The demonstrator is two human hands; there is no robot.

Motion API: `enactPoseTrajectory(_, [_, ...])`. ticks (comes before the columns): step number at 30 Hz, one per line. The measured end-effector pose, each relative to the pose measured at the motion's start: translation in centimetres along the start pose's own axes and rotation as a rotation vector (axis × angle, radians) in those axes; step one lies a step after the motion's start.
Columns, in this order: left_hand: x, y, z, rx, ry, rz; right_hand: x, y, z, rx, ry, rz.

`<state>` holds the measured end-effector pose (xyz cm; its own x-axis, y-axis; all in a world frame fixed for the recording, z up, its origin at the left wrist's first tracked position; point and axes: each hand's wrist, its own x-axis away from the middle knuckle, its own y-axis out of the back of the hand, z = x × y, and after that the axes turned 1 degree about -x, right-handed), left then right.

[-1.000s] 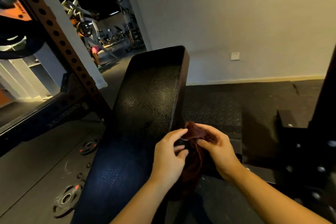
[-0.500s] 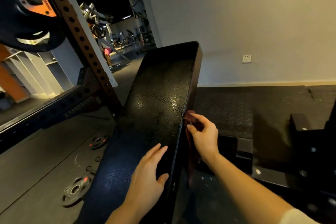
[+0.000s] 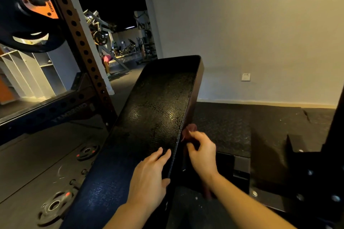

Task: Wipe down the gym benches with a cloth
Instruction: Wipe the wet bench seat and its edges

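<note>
Dark red cloth point(image 3: 189, 132), bunched, sits pinched in the curled fingers of the right hand point(image 3: 202, 152), pressed against the right side edge of the long black textured padded bench point(image 3: 154, 109); the left hand point(image 3: 149, 178) lies flat on the pad's near part, fingers straight and together; left of the bench, black weight plates point(image 3: 53, 207) lie on the grey floor point(image 3: 28, 163); farther left stands a perforated steel rack upright point(image 3: 81, 46); a pale wall point(image 3: 251, 24) rises on the far right.

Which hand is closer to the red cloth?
Right. The right hand grips the red cloth against the bench side edge; the left hand rests flat on the bench top, apart from it.
</note>
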<state>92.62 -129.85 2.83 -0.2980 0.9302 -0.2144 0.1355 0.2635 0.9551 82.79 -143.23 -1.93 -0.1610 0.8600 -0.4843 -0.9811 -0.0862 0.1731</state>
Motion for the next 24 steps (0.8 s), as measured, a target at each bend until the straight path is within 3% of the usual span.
enactPoseTrajectory(2, [-0.3,0.1,0.0,-0.052,-0.001,0.018,2.7,0.4,-1.7,0.025,0.047,0.093])
enactPoseTrajectory(5, [-0.4,0.1,-0.1,-0.081,0.005,0.047,4.2,1.8,-3.8,0.091,-0.09,0.259])
enactPoseTrajectory(9, [-0.3,0.3,0.1,-0.081,0.017,0.071,0.8,1.9,-3.3,-0.086,-0.135,-0.014])
enactPoseTrajectory(11, [-0.4,0.3,0.1,-0.081,0.029,0.08,-0.8,0.8,-1.8,-0.233,-0.123,-0.02])
enactPoseTrajectory(14, [-0.4,0.3,-0.1,-0.076,0.043,0.079,0.1,-1.5,-0.6,-0.133,-0.027,-0.096])
enactPoseTrajectory(16, [-0.3,0.2,-0.2,-0.063,0.05,0.083,2.3,-1.8,-1.4,-0.042,0.052,-0.073])
enactPoseTrajectory(20, [-0.2,0.3,-0.2,-0.029,0.06,0.094,4.9,0.4,-4.1,0.061,0.121,0.154])
enactPoseTrajectory(24, [-0.1,0.3,-0.2,0.037,0.087,0.1,1.1,1.7,-3.9,0.004,0.104,-0.004])
